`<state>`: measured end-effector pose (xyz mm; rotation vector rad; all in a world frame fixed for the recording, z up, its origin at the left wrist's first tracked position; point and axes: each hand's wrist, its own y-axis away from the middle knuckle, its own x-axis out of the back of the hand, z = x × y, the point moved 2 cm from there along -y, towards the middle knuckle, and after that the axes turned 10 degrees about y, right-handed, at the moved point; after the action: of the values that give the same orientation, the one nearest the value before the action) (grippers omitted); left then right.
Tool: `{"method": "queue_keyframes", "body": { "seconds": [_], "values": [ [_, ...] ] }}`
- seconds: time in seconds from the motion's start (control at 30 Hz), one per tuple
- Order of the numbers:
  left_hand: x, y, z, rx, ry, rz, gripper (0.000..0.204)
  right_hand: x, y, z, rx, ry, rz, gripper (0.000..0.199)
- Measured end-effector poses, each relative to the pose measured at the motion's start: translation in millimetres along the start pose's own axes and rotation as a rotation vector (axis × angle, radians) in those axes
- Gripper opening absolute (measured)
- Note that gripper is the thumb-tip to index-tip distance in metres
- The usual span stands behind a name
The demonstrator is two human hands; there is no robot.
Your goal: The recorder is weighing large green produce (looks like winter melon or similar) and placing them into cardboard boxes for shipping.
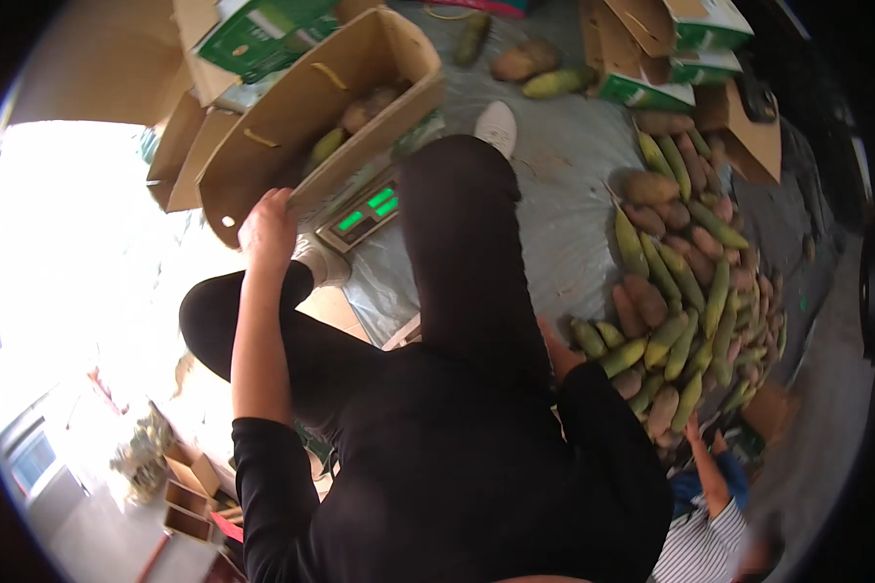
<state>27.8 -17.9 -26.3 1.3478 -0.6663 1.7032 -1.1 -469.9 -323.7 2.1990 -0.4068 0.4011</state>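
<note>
My left fingers (267, 225) are gripping the box (306, 117) rim above the scale (365, 214) | right fingers (557, 352) mostly hidden by mangoes (676, 291), state unclear.

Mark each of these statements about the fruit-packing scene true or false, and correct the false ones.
1. The left hand grips the edge of a tilted cardboard box. True.
2. The box is empty. False: several fruits lie inside it.
3. A scale with a green lit display sits under the box. True.
4. The fruit pile lies on the person's left. False: it is on the right, on a grey sheet.
5. The right hand holds a knife. False: it reaches toward the pile, mostly hidden; no knife shows.
</note>
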Motion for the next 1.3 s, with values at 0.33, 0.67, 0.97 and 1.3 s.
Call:
{"method": "queue_keyframes", "body": {
  "seconds": [0.33, 0.67, 0.97, 1.3],
  "values": [
    [2.9, 2.8, 4.6, 0.084, 0.052, -0.05, 0.019, 12.6, -2.8, -11.8, 0.094, 0.156, -0.013, 0.046],
    [-4.2, -1.2, -0.4, 0.066, 0.03, -0.071, 0.021, 12.4, 0.2, -31.8, 0.223, 0.303, -0.08, 0.045],
    [-1.7, 5.5, -5.8, 0.049, 0.028, -0.073, 0.026, -7.9, -14.6, -55.7, 0.403, 0.406, -0.177, 0.043],
    [-5.3, 14.0, -7.0, -0.001, 0.083, 0.009, 0.011, -7.1, -23.6, -57.7, 0.532, 0.525, -0.261, 0.041]
  ]
}}
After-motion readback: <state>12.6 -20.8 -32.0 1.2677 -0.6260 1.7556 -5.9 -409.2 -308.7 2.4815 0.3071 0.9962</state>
